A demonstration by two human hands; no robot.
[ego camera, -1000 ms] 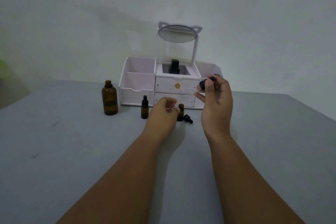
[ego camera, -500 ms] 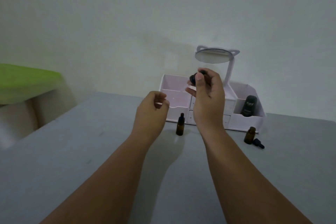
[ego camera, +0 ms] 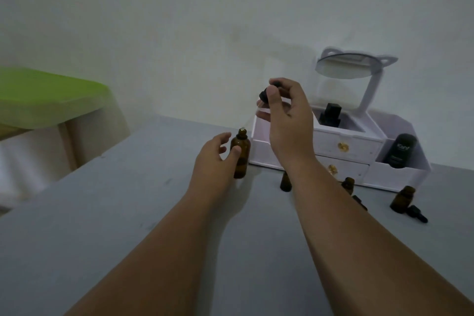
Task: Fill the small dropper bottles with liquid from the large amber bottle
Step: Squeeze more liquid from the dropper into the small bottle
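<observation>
We judge that the step in hand is the drawing of liquid: the dropper is lifted, and the source bottle is being steadied. The large amber bottle (ego camera: 241, 159) stands on the grey table (ego camera: 128, 213), just in front of the left corner of the white organizer (ego camera: 346, 145). Its long axis is vertical, and its uncapped mouth points straight up.

The left hand (ego camera: 214, 159) is half curved at this bottle. The thumb lies against the front of it and the fingers bend near its left side, but we cannot tell if they already press on the glass. The right hand (ego camera: 288, 120) is raised above and to the right of the bottle and pinches a black dropper cap (ego camera: 265, 93) between thumb and fingers. The glass tube of the dropper is too faint to see well.

The small dropper bottles (ego camera: 402, 200) wait upright to the right, near the organizer, with a loose cap (ego camera: 416, 214) lying beside the rightmost one.

We think the next move calls for a firm hold on the large bottle, and for the dropper tip to come down exactly over the narrow mouth.
</observation>
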